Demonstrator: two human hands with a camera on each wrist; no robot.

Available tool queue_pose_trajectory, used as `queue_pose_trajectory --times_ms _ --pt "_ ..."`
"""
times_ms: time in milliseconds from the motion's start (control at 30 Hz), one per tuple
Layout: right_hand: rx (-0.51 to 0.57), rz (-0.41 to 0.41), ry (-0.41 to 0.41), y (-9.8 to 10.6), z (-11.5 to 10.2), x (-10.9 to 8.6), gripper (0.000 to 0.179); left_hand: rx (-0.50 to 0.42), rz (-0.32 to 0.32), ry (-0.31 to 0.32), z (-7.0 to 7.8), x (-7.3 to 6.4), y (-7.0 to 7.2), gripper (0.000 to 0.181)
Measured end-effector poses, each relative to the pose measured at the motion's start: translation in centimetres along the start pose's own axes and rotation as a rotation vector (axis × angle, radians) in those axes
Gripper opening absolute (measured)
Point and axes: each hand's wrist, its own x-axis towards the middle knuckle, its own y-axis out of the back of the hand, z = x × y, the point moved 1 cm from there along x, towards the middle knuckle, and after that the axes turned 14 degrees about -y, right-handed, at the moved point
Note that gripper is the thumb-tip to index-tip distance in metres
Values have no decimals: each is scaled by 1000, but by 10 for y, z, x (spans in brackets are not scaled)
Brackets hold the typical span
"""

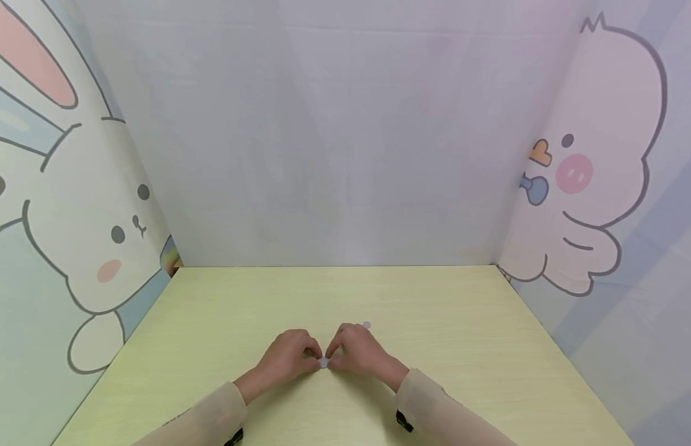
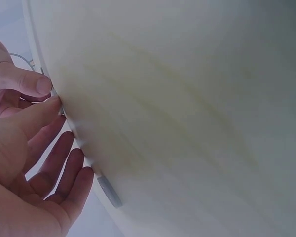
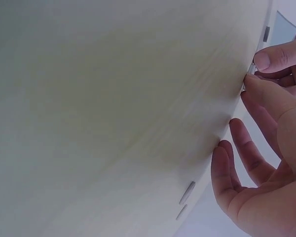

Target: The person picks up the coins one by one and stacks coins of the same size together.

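Note:
A small flat grey disc point(image 1: 323, 363) lies on the pale yellow table point(image 1: 434, 310), between the fingertips of both hands. My left hand point(image 1: 290, 356) pinches its left edge with thumb and forefinger. From the opposite side, the thumb and forefinger of my right hand point(image 1: 360, 350) pinch the right edge. In the left wrist view only a thin sliver of the held disc shows between the two thumbs. The other fingers of my left hand point(image 2: 39, 163) are bent, with their tips at the tabletop. Those of my right hand point(image 3: 261, 163) bend much the same way.
A second grey disc point(image 1: 367, 324) lies just beyond my right hand. Low in the right wrist view are two flat grey pieces point(image 3: 187, 193) on the tabletop. A pale cloth point(image 1: 334, 136) hangs behind the table, with cartoon-printed cloth point(image 1: 602, 111) at the sides.

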Motion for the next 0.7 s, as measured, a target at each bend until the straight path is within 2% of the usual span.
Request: queue_pose_trajectory --times_ms 700 --pt "-4 3 -11 0 -3 -1 5 0 -6 9 2 -1 2 9"
